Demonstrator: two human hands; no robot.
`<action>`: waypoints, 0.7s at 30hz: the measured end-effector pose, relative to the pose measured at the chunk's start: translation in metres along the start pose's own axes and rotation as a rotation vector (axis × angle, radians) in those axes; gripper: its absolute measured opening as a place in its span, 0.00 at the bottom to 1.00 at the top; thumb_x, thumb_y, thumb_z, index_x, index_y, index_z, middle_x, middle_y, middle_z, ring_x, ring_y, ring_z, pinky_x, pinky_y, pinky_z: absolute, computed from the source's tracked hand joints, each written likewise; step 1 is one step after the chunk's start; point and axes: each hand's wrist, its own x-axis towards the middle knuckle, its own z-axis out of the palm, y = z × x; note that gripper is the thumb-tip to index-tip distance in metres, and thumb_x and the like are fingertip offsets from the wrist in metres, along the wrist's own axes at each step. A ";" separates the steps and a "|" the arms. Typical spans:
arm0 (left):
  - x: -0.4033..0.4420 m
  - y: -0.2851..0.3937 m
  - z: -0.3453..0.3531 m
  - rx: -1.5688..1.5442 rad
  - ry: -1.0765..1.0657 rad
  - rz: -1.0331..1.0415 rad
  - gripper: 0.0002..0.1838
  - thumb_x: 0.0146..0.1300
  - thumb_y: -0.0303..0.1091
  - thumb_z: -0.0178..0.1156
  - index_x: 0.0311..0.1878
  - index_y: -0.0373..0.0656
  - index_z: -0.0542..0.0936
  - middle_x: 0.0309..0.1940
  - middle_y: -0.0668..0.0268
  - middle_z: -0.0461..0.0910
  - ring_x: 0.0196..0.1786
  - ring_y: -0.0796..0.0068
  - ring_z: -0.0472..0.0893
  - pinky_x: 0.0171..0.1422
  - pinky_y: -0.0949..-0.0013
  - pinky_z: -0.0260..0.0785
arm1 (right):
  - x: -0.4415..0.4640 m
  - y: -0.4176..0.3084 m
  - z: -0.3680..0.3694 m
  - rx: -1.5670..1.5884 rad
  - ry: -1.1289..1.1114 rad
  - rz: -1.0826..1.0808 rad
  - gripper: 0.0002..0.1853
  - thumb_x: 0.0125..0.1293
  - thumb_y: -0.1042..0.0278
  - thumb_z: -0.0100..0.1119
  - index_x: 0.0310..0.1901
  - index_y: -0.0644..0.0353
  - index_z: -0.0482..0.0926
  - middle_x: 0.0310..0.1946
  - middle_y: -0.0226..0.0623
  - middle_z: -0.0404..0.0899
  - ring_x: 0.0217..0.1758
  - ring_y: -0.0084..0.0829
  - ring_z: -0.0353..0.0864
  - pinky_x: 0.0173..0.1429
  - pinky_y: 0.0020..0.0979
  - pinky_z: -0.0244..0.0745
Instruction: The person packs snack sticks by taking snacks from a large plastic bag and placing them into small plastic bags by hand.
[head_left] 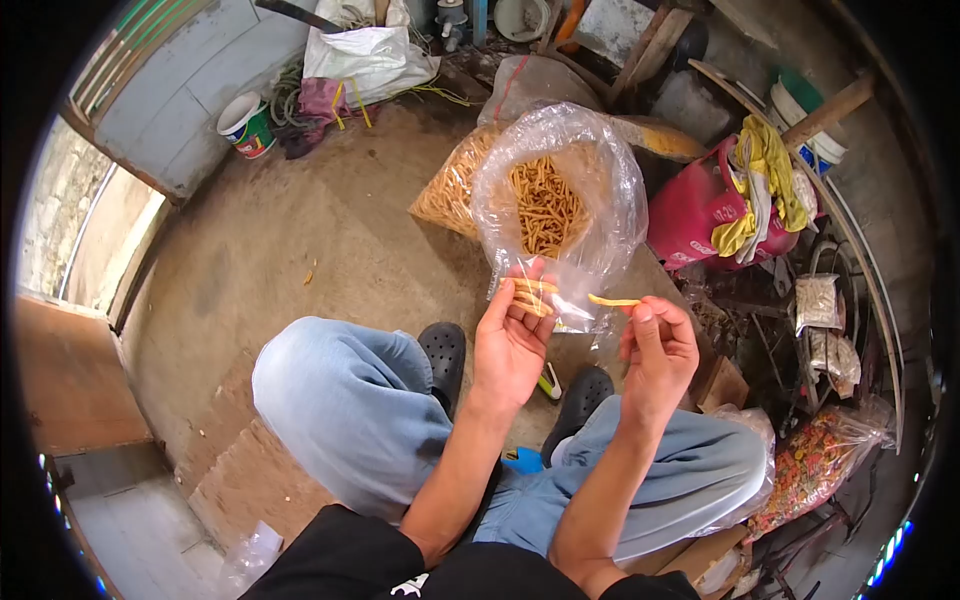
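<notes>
My left hand [512, 350] is closed around a small clear plastic bag [576, 296], with several pale yellow snack sticks [532, 297] at its fingers. Whether those sticks lie inside the bag or against it, I cannot tell. A single snack stick [612, 301] is pinched between the thumb and fingers of my right hand [660, 345], just right of the bag. Beyond both hands stands a large clear plastic sack [620, 190], its mouth wide, filled with brown snack sticks [545, 210]. A green and white tool, perhaps a stapler [549, 381], lies on the floor between my shoes.
A pink gas cylinder [690, 215] with yellow cloth [738, 230] over it stands right. Packaged goods [815, 465] lie lower right. A small bucket [246, 125] and a white sack [370, 60] are by the wall. A loose stick [309, 276] lies on the concrete floor [330, 220].
</notes>
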 end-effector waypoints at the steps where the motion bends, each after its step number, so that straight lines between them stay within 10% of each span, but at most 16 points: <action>1: -0.001 0.000 0.001 -0.005 -0.005 0.005 0.13 0.71 0.36 0.48 0.54 0.45 0.75 0.60 0.66 0.74 0.60 0.70 0.75 0.58 0.65 0.75 | -0.003 0.001 0.002 -0.001 -0.008 -0.004 0.06 0.63 0.74 0.61 0.41 0.63 0.78 0.32 0.37 0.83 0.24 0.16 0.70 0.26 0.18 0.63; 11: -0.008 -0.008 0.009 0.151 -0.067 0.072 0.13 0.72 0.37 0.49 0.55 0.43 0.73 0.59 0.62 0.73 0.56 0.72 0.77 0.59 0.67 0.73 | -0.018 0.019 0.030 -0.085 0.130 0.130 0.09 0.61 0.71 0.65 0.40 0.65 0.78 0.30 0.35 0.83 0.21 0.16 0.74 0.19 0.15 0.60; 21: -0.003 -0.013 0.002 0.219 -0.067 0.181 0.15 0.72 0.37 0.49 0.57 0.42 0.71 0.60 0.61 0.73 0.59 0.71 0.75 0.61 0.66 0.70 | -0.016 0.046 0.023 -0.333 -0.069 -0.073 0.09 0.59 0.78 0.66 0.42 0.67 0.83 0.31 0.31 0.82 0.30 0.14 0.72 0.35 0.16 0.67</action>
